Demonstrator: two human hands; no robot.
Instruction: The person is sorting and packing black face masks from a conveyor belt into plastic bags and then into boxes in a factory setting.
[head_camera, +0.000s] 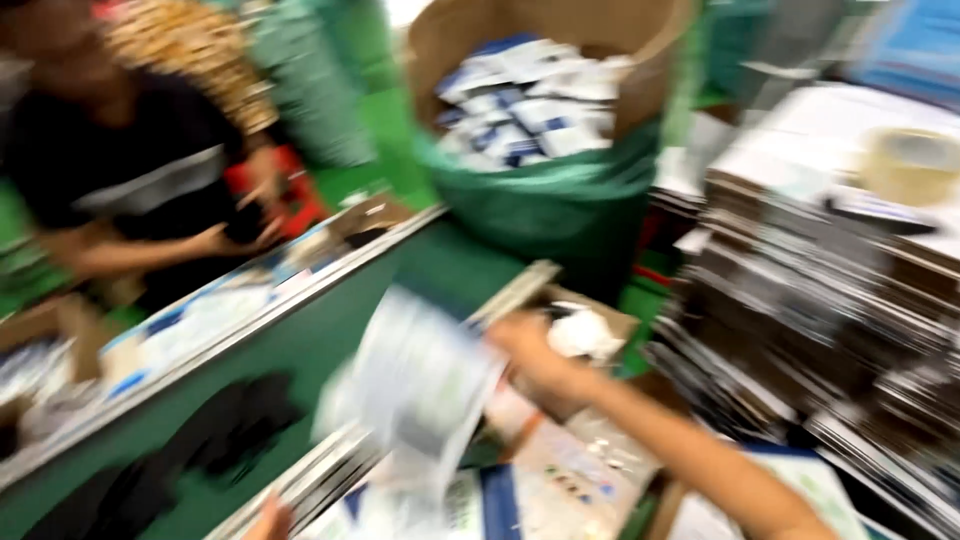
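One pale, motion-smeared packet (420, 385) hangs from the right hand (530, 355), whose fingers pinch its upper edge above the tabletop's near edge. Below it lie flat printed packages, white with a blue band (498, 500). The left hand (268, 520) is cut off at the bottom edge; its fingers cannot be made out. Beyond, a brown drum lined with a green bag (560, 200) holds blue-and-white packets. Flattened cartons (800, 290) stack at right, a tape roll (910, 165) on top. Another person (130, 170) sits far left. Everything is blurred.
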